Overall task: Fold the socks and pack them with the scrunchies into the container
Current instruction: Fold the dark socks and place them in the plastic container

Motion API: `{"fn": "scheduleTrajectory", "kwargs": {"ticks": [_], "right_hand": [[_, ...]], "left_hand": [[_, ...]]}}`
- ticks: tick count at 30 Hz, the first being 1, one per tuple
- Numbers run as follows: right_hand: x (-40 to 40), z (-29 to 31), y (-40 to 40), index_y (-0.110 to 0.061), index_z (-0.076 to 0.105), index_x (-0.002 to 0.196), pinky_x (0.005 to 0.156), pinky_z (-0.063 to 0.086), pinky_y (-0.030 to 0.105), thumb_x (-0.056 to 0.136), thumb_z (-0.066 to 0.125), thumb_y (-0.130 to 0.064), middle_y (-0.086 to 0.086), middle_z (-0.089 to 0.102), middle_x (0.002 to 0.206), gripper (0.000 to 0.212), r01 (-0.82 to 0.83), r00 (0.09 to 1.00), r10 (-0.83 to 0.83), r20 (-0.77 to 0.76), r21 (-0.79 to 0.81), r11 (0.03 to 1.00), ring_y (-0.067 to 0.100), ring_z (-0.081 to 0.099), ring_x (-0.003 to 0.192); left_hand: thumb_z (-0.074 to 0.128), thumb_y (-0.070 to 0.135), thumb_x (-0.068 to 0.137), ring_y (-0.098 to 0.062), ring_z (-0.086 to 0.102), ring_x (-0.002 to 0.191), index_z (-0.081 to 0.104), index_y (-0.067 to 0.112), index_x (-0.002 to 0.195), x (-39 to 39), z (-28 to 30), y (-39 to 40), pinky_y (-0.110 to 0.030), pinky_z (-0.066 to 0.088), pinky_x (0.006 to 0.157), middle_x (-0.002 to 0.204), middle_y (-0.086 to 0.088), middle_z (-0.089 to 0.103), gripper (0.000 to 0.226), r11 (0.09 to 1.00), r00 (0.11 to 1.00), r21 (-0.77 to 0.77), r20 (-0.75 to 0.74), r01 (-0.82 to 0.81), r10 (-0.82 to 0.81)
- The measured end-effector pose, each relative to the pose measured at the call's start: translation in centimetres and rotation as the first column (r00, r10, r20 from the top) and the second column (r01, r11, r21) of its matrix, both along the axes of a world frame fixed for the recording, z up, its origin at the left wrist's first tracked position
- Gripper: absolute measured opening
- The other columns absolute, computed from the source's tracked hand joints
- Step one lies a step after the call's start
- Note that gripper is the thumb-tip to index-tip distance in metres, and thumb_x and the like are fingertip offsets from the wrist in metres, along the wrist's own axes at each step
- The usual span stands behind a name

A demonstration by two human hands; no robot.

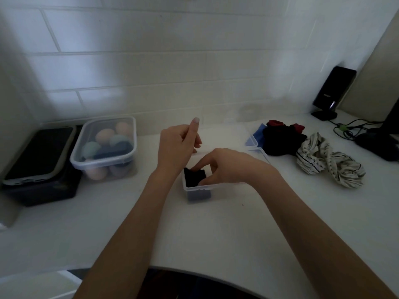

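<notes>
The container point(195, 187) stands mid-counter point(216, 234) with a folded sock point(194, 176) in it. Both hands are over it, the right hand point(224, 165) at the sock, the left hand point(177, 145) just behind-left. Far left sits a phone point(38, 154) on a box point(41, 190), a lidded tub point(105, 145) beside it. Right of the container lie a sock pile point(280, 141), then scrunchies point(328, 162); a stand point(330, 93) is behind them

Setting: domestic interior, counter or vanity surface in a home.
Wall: white rectangular brick-pattern tiles point(138, 67) behind the work surface.
Surface: smooth white countertop with a rounded front edge point(216, 234).
Storage: lidded clear plastic box of pastel egg-shaped sponges point(104, 147), at the left near the wall.
Electronics: black upright device on a stand point(331, 93), with dark cables point(349, 126) beside it.
Laundry: dark fabric pile point(280, 141) and white striped fabric scrunchies point(328, 162) lying loose on the counter.
</notes>
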State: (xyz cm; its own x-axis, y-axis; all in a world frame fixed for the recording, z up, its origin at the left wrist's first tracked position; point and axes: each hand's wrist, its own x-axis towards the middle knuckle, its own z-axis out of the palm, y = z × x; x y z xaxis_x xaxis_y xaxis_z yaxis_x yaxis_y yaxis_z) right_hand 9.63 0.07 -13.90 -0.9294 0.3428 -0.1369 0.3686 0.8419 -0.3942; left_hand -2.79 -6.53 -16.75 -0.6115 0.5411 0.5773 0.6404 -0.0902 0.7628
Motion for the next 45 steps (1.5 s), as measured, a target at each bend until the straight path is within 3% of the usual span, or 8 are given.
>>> {"fn": "scheduleTrajectory", "kwargs": {"ticks": [8, 17, 22, 26, 30, 34, 41, 45], "right_hand": [[-1.1, 0.6, -0.6, -0.038, 0.059, 0.115, 0.076, 0.044, 0.031, 0.075, 0.069, -0.046, -0.021, 0.041, 0.069, 0.042, -0.066, 0.991, 0.059, 0.123, 0.054, 0.996, 0.011, 0.049, 0.075], [-1.0, 1.5, 0.0, -0.026, 0.058, 0.121, 0.057, 0.035, 0.017, 0.081, 0.068, -0.036, -0.014, 0.045, 0.062, 0.042, -0.131, 0.982, 0.129, 0.136, 0.005, 0.991, 0.003, 0.043, 0.054], [1.3, 4.5, 3.8, -0.033, 0.069, 0.104, 0.043, 0.037, 0.008, 0.079, 0.068, -0.039, -0.004, 0.063, 0.058, 0.025, -0.036, 0.987, 0.01, -0.16, -0.16, 0.987, 0.001, 0.044, 0.04], [4.0, 4.8, 9.0, -0.024, 0.071, 0.095, 0.044, 0.04, 0.008, 0.083, 0.067, -0.026, 0.001, 0.068, 0.068, 0.012, 0.212, 0.879, -0.237, -0.413, -0.106, 0.972, 0.002, 0.054, 0.044], [5.8, 1.8, 13.8, -0.023, 0.07, 0.1, 0.058, 0.037, 0.003, 0.083, 0.064, -0.012, 0.003, 0.066, 0.095, 0.021, 0.474, 0.812, -0.413, -0.413, 0.052, 0.879, 0.013, 0.058, 0.078], [6.6, 0.1, 15.2, -0.018, 0.069, 0.11, 0.087, 0.039, 0.023, 0.081, 0.06, -0.005, 0.008, 0.066, 0.116, 0.034, 0.471, 0.837, -0.44, -0.326, 0.017, 0.882, 0.026, 0.059, 0.108], [5.9, -0.5, 15.3, -0.012, 0.072, 0.104, 0.079, 0.035, 0.02, 0.081, 0.056, 0.0, 0.014, 0.069, 0.11, 0.03, 0.493, 0.819, -0.427, -0.383, 0.088, 0.866, 0.031, 0.06, 0.103], [5.9, 1.1, 15.1, -0.011, 0.072, 0.097, 0.081, 0.037, 0.02, 0.078, 0.054, -0.001, 0.015, 0.068, 0.101, 0.028, 0.549, 0.657, -0.403, -0.637, 0.037, 0.835, 0.028, 0.06, 0.096]], "left_hand": [[0.048, 0.032, 0.096, -0.003, 0.056, 0.039, 0.063, 0.007, 0.055, 0.0, 0.0, 0.2, -0.009, 0.041, 0.046, 0.049, 0.002, 0.06, 0.05, 1.0, 0.996, 0.027, 0.091, 0.007, -0.009], [0.053, 0.029, 0.093, -0.003, 0.056, 0.04, 0.065, 0.008, 0.058, 0.3, 0.2, 0.1, -0.014, 0.044, 0.048, 0.051, 0.005, 0.061, 0.043, 1.0, 0.992, -0.005, 0.121, 0.027, -0.026], [0.055, 0.028, 0.092, -0.003, 0.056, 0.041, 0.066, 0.004, 0.057, 0.4, 0.2, 0.2, -0.02, 0.049, 0.049, 0.049, 0.006, 0.061, 0.044, 1.0, 0.999, -0.012, 0.031, 0.023, -0.023], [0.055, 0.026, 0.092, -0.001, 0.055, 0.04, 0.064, 0.005, 0.056, 0.6, 0.1, 0.6, -0.016, 0.045, 0.046, 0.05, 0.005, 0.06, 0.043, 0.999, 0.998, -0.014, 0.055, 0.04, -0.039], [0.055, 0.026, 0.092, -0.001, 0.056, 0.042, 0.064, 0.008, 0.056, 0.7, 0.2, 0.6, -0.016, 0.045, 0.048, 0.05, 0.007, 0.06, 0.042, 0.999, 1.0, -0.044, -0.001, 0.027, -0.028], [0.055, 0.026, 0.091, -0.003, 0.058, 0.043, 0.065, 0.005, 0.057, 0.7, 0.2, 0.5, -0.018, 0.048, 0.049, 0.052, 0.007, 0.062, 0.041, 0.998, 0.999, -0.07, -0.045, 0.001, -0.004], [0.057, 0.027, 0.091, -0.009, 0.061, 0.048, 0.065, 0.007, 0.057, 0.8, 0.2, 0.5, -0.03, 0.055, 0.055, 0.053, 0.007, 0.064, 0.041, 0.994, 0.993, -0.109, -0.115, -0.032, 0.02], [0.057, 0.028, 0.09, -0.005, 0.061, 0.048, 0.065, 0.01, 0.056, 0.8, 0.2, 0.4, -0.032, 0.056, 0.055, 0.053, 0.011, 0.063, 0.04, 0.992, 0.987, -0.127, -0.159, -0.019, -0.002]]}}
